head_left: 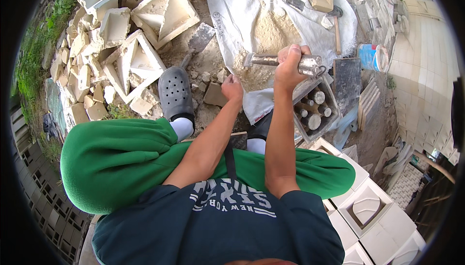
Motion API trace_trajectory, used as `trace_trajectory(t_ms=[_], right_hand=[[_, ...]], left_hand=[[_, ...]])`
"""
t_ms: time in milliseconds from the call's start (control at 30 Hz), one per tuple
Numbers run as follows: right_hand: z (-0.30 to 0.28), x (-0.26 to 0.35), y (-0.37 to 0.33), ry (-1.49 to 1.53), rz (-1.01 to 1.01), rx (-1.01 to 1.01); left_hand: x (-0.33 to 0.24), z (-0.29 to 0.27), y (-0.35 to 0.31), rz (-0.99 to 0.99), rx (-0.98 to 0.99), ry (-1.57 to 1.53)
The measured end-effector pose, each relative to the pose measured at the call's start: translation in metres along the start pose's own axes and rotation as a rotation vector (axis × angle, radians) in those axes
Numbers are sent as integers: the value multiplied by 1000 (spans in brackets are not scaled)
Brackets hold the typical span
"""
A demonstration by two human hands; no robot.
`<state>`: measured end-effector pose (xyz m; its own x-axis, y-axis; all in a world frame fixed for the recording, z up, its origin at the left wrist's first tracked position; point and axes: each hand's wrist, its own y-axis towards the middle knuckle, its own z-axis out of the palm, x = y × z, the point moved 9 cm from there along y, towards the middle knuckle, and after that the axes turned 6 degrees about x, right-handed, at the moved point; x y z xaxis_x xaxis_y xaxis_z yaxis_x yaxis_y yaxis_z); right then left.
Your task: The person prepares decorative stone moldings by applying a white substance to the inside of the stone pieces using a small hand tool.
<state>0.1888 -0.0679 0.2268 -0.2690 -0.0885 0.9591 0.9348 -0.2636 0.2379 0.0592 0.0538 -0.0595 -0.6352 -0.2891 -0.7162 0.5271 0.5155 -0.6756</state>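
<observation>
My right hand (pixel 289 66) is wrapped round the thick handle of a worn metal hand tool (pixel 264 60). The handle has a small ring at its right end. Its narrower shaft points left, and the tip ends in a pale, dusty block-like end beside a mound of beige powder (pixel 276 30). My left hand (pixel 232 90) is closed low over the rubble, just below and left of that tip. What its fingers hold, if anything, is hidden. A flat tan fragment (pixel 215 94) lies just left of it. The powder rests on a white sheet (pixel 223 3).
Broken cream moulded blocks (pixel 167 15) are piled at the left. A box (pixel 325 125) of metal cylinders stands right of my right forearm, near a dark slab (pixel 347 83) and a bucket (pixel 373 58). A hammer (pixel 337 30) lies on the sheet. White blocks (pixel 382 212) stand lower right.
</observation>
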Motion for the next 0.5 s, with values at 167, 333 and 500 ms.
trace_trajectory(t_ms=[167, 333, 500], right_hand=[[20, 36, 18, 57, 54, 33], [23, 94, 39, 188, -21, 62], [-3, -18, 10, -59, -27, 9]], left_hand=[[-14, -6, 6, -41, -34, 67], [-8, -4, 12, -43, -37, 3], [-16, 6, 15, 4, -2, 43]])
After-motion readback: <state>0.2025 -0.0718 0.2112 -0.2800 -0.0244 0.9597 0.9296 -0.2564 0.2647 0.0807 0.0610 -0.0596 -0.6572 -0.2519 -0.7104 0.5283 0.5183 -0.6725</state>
